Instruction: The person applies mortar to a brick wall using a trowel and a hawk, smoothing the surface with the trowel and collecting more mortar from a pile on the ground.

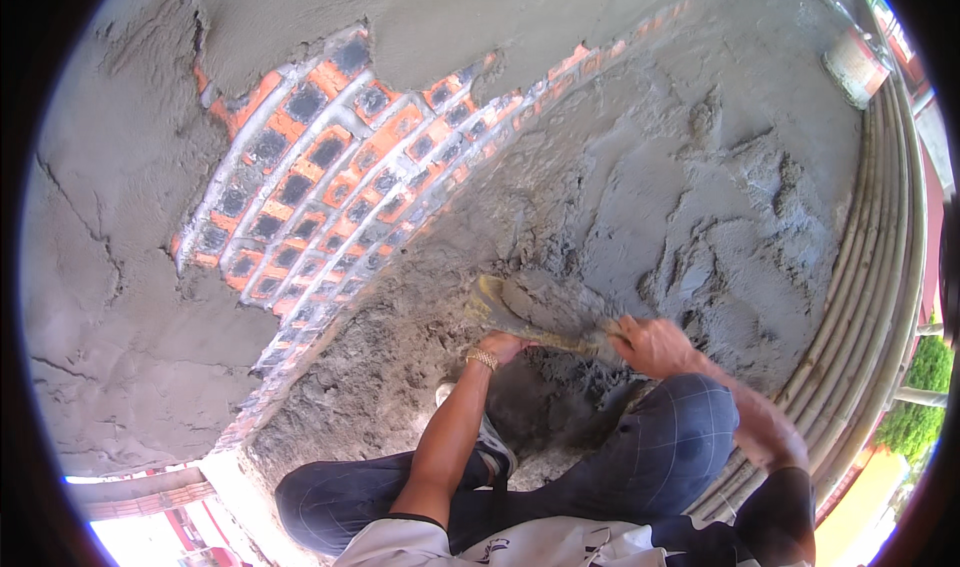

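board (488, 299), smeared with mortar (555, 302), beyond and left of my right knee (690, 412), right of the bare bricks (380, 147): my left hand (505, 347) is closed on its near edge; my right hand (655, 347) is curled at its right end, though whether round it or something else i cannot tell. uneven lifting could tip the board and spill the mortar; a slick hold could let it twist.

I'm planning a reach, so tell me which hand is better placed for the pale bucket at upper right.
Right, probably: the right hand is nearer the pale bucket, the left hand farther across. Both seem to grip the mortar-smeared tool, so neither looks free.
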Motion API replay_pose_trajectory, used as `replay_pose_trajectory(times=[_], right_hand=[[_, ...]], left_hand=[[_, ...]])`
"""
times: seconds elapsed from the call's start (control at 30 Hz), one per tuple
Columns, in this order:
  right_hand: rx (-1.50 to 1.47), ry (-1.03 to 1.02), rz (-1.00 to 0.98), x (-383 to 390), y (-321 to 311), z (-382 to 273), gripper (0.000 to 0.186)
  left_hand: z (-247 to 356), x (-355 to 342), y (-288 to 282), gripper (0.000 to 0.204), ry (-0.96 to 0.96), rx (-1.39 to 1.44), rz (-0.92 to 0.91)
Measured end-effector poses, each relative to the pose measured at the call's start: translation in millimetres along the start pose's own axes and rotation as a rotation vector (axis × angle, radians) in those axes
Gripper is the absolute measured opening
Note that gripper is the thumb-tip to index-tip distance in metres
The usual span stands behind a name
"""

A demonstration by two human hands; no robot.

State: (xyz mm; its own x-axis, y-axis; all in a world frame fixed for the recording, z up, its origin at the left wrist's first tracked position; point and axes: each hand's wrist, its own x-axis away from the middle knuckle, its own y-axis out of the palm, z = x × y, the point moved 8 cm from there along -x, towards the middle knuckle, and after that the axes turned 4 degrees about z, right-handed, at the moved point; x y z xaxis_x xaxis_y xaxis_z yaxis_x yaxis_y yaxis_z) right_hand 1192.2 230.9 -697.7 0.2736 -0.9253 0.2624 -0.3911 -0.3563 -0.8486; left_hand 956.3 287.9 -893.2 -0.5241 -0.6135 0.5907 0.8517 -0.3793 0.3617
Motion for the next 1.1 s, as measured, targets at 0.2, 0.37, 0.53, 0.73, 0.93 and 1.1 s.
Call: replay_pose_trajectory(times=[0.2, 0.37, 0.53, 0.73, 0.93, 1.1], right_hand=[[0.625, -0.314, -0.077, -73.3, -132.5, -57.2, 0.034], [0.581, -0.348, 0.141, -65.0, -227.2, -91.3, 0.032], [0.234, -0.006, 0.616, 11.1, -293.1, -28.8, 0.034], [0.015, 0.442, 0.568, 122.3, -214.1, 83.9, 0.029], [-0.261, 0.618, 0.532, 193.8, -79.5, 98.8, 0.026], [-0.407, 0.692, 0.450, 219.8, -33.7, 96.9, 0.028]], left_hand=[[46.6, -46.4, 4.8, 0.047, 0.300, 0.371, 0.073], [91.7, -65.3, -22.5, 0.051, 0.620, 0.679, 0.007], [137.0, -84.3, -39.4, 0.044, 0.629, 0.611, 0.179], [284.3, -87.7, -28.6, 0.017, 0.581, 0.700, 0.282], [332.2, -87.6, -9.9, 0.016, 0.560, 0.668, 0.339], [377.5, -85.1, 19.3, 0.013, 0.601, 0.631, 0.357]])
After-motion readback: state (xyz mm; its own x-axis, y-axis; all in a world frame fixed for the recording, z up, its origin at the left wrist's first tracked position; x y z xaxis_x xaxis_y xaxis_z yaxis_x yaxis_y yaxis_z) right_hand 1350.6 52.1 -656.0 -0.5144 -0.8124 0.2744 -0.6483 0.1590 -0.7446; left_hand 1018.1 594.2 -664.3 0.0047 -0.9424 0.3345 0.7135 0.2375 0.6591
